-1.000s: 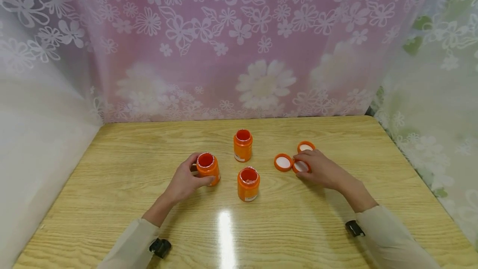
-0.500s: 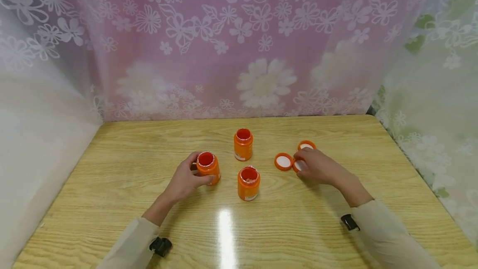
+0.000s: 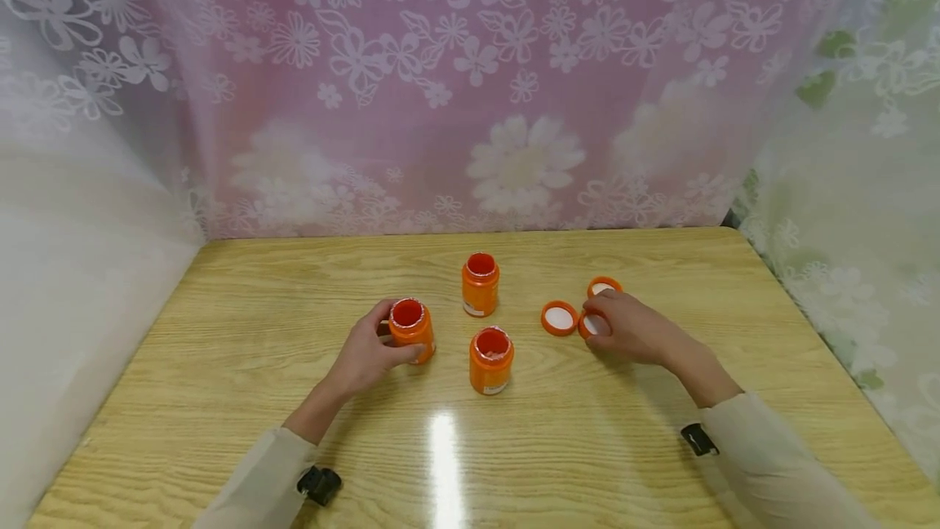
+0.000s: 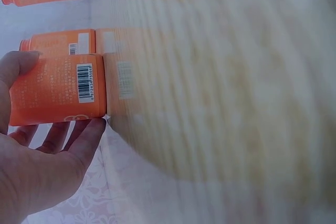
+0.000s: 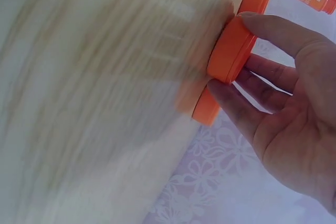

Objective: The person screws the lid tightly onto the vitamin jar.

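Note:
My left hand (image 3: 367, 355) grips an upright orange jar (image 3: 413, 343) from its left side, thumb in front and fingers behind. Its barcode label (image 4: 85, 83) shows in the left wrist view. The jar has no lid, and its red inside looks bare. My right hand (image 3: 633, 329) pinches an orange lid (image 5: 231, 51) by its edge between thumb and fingertips, low at the table. That lid's white inner side (image 3: 593, 325) faces up. Beside it lie a second lid (image 3: 543, 320) to the left and a third lid (image 3: 596, 281) behind, partly hidden by my fingers.
Two more uncapped orange jars stand mid-table: a back jar (image 3: 481, 291) and a front jar (image 3: 490, 374) with something pale inside. The wood-grain table (image 3: 257, 300) ends at a pink flowered curtain (image 3: 514, 88); pale curtains flank both sides.
My right hand has shifted slightly left, its fingers closing in around the lid's edge. My left hand and its jar stay in place.

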A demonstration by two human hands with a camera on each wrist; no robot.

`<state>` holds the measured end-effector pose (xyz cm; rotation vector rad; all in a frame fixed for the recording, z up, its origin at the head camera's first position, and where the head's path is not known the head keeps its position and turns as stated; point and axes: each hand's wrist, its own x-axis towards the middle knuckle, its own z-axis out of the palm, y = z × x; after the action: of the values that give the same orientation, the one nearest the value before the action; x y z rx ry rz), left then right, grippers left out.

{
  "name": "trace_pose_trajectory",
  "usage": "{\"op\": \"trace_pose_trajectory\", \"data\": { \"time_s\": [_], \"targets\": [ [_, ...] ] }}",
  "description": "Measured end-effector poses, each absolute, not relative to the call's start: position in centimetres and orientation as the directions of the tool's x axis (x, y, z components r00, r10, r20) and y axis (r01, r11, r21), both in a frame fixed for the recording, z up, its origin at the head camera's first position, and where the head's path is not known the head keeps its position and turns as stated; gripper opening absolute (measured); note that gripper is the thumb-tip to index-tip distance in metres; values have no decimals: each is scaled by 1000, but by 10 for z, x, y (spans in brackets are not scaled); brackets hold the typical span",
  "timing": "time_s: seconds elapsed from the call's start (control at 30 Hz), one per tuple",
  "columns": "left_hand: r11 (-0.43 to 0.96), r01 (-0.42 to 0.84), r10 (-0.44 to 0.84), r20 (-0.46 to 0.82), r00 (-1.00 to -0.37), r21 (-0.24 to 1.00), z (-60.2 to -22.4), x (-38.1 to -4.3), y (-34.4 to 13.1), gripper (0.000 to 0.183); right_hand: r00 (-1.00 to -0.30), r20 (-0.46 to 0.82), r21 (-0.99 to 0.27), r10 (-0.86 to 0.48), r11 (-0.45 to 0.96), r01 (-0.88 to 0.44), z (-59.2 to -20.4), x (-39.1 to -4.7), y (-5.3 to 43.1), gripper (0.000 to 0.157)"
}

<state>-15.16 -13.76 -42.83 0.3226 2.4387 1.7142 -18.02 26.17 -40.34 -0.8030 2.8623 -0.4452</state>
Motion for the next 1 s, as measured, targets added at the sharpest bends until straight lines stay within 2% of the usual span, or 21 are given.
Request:
{"op": "trace_pose_trajectory", "data": {
  "time_s": [0.23, 0.4, 0.63, 0.87, 1.0],
  "targets": [
    [346, 71, 251, -19, -968, 935, -404, -141, -131, 59, -875, -56, -387, -482, 818, -426, -390, -177, 261, 45],
    [333, 73, 249, -13, -968, 940, -427, -152, -135, 63, -878, -41, -409, -478, 809, -422, -376, -175, 255, 45],
    [337, 77, 243, -8, -970, 938, -430, -152, -136, 60, -849, -4, -379, -528, 787, -487, -354, -175, 242, 49],
    [342, 80, 243, -6, -970, 936, -431, -152, -136, 59, -847, 21, -385, -532, 777, -498, -327, -177, 228, 51],
    [340, 86, 251, -2, -968, 937, -430, -153, -137, 60, -837, 43, -412, -545, 754, -512, -314, -178, 217, 46]
  ]
}}
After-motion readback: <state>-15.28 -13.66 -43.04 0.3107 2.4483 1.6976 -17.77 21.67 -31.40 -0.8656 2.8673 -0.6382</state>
